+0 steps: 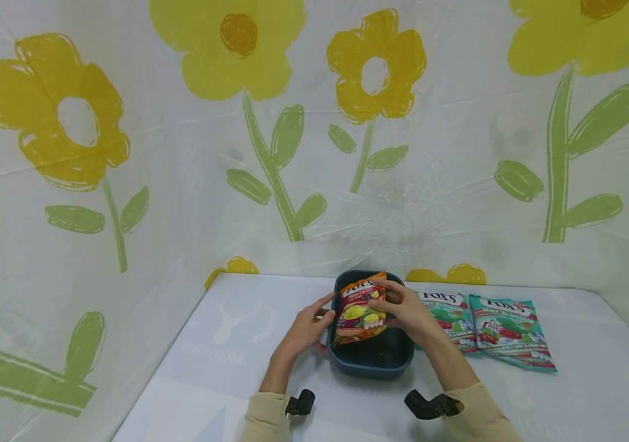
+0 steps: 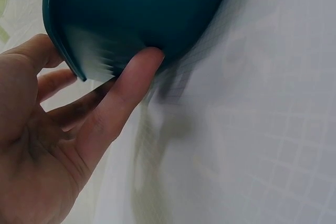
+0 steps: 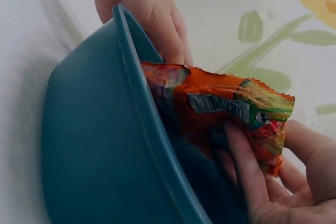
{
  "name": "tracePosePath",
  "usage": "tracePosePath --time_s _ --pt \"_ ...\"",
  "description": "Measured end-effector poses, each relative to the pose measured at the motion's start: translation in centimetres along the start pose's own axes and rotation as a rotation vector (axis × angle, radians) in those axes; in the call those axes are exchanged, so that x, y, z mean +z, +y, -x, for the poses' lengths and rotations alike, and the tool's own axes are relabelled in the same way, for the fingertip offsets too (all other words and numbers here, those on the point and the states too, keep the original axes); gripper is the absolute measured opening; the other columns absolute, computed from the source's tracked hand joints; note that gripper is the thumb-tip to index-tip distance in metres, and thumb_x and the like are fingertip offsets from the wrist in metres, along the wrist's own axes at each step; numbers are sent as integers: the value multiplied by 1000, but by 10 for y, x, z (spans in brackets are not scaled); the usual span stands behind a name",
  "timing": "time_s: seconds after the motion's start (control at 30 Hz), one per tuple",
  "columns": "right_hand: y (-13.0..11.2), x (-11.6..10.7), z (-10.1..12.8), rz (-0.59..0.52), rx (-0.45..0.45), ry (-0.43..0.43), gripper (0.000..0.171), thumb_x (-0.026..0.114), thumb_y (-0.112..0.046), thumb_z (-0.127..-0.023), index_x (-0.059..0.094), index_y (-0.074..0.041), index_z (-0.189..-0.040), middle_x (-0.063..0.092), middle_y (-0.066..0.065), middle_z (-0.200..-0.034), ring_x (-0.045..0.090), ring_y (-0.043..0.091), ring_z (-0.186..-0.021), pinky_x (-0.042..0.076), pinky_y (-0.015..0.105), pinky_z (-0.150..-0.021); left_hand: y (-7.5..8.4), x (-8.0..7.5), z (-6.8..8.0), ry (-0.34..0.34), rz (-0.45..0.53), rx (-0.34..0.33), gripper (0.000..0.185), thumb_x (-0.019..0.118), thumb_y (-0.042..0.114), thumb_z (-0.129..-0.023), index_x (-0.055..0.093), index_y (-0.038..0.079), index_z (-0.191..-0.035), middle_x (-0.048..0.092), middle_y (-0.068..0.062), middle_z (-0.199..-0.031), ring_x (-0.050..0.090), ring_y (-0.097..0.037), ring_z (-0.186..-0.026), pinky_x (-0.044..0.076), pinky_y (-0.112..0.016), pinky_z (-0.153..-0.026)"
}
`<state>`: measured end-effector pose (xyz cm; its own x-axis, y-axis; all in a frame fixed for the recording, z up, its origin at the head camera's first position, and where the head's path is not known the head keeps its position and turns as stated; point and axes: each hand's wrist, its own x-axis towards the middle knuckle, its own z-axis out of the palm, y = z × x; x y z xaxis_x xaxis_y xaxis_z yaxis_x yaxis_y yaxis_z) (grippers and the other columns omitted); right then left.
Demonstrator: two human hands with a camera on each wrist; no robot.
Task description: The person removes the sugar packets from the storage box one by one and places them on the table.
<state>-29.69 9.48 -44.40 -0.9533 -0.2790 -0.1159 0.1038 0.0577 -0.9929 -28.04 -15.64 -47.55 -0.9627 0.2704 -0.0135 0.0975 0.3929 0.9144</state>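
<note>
A dark teal-blue plastic bin (image 1: 372, 371) stands on the table, its outer wall (image 2: 136, 9) filling the top of the left wrist view. My left hand (image 1: 304, 331) grips its left side, thumb against the outer wall and fingers at the rim. My right hand (image 1: 410, 313) holds an orange Fox's fruits candy bag (image 1: 359, 310) by its right side, with fingers and thumb on either face. In the right wrist view this bag (image 3: 210, 103) leans inside the bin's opening, its lower end behind the rim.
To the right lie two teal Fox's mint candy bags, one bag (image 1: 449, 319) partly behind my right forearm and the other bag (image 1: 513, 331) beside it. A flower-print curtain (image 1: 447, 153) hangs behind the white table (image 1: 270, 301).
</note>
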Motion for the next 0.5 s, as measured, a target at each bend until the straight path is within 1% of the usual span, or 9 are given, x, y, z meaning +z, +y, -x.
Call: tracePosePath --time_s 0.2,0.37,0.5 --pt "2 -5 7 -27 -9 -12 63 70 -26 -91 43 -22 -148 46 18 -148 59 25 -109 60 44 -89 -1 0 0 0 -2 -3 51 51 34 -101 39 27 -151 57 -21 -136 63 -33 -114 61 -37 -53" --pt "3 -8 11 -42 -31 -22 63 69 -27 -92 42 -23 -149 44 16 -150 59 24 -111 60 43 -89 -1 1 -1 6 -8 -9 51 51 34 -102 39 28 -151 56 -21 -137 62 -33 -113 61 -37 -54" --pt "4 -10 13 -77 -25 -13 62 70 -27 -91 44 -25 -147 45 13 -149 59 23 -112 60 43 -88 0 1 0 6 -8 -12 51 50 34 -102 39 28 -151 56 -21 -137 62 -33 -114 61 -37 -54"
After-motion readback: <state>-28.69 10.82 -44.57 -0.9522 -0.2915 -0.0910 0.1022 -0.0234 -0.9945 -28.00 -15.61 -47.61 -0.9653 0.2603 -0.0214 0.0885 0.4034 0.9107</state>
